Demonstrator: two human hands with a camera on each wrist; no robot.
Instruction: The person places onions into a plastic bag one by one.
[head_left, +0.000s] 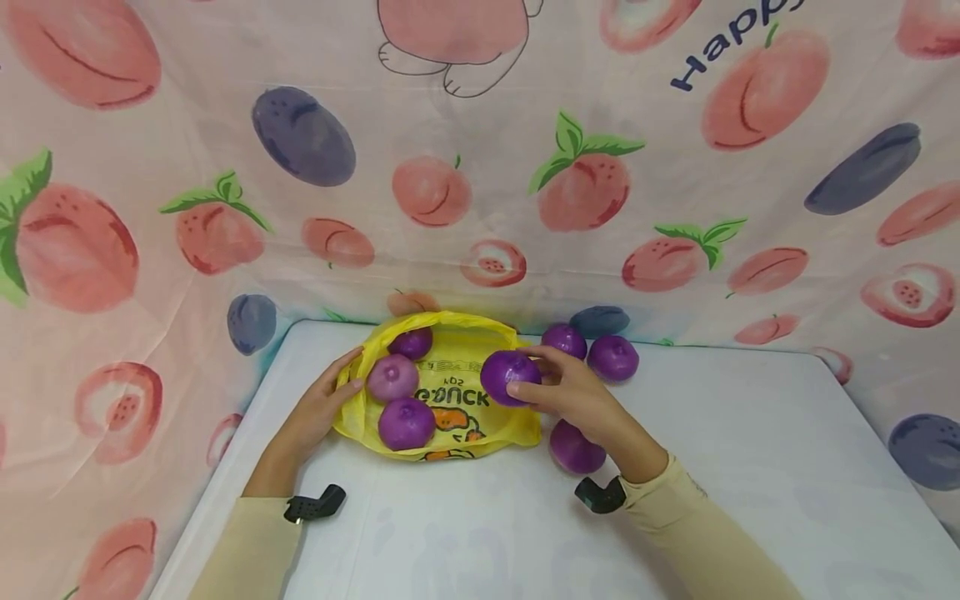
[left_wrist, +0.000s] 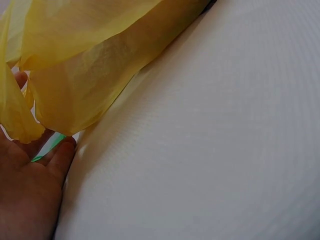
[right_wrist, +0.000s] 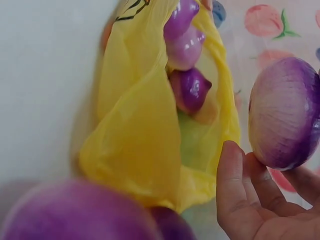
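A yellow plastic bag (head_left: 442,327) with printed letters lies on the white table, its mouth spread wide. Inside it sit three purple onions, one of them a paler onion (head_left: 393,377). My left hand (head_left: 318,408) holds the bag's left edge, thumb over the rim; in the left wrist view, yellow film hides part of the fingers. Over the right part of the bag, my right hand (head_left: 581,398) grips a purple onion (head_left: 510,377) between thumb and fingers. The right wrist view shows this onion's pale, streaked side (right_wrist: 282,115) above the fingertips.
Two purple onions, a left one (head_left: 564,340) and a right one (head_left: 613,358), stand near the table's back edge. Another onion (head_left: 576,448) lies below my right hand. A fruit-print cloth (head_left: 480,150) hangs behind the table (head_left: 465,533) and on its left.
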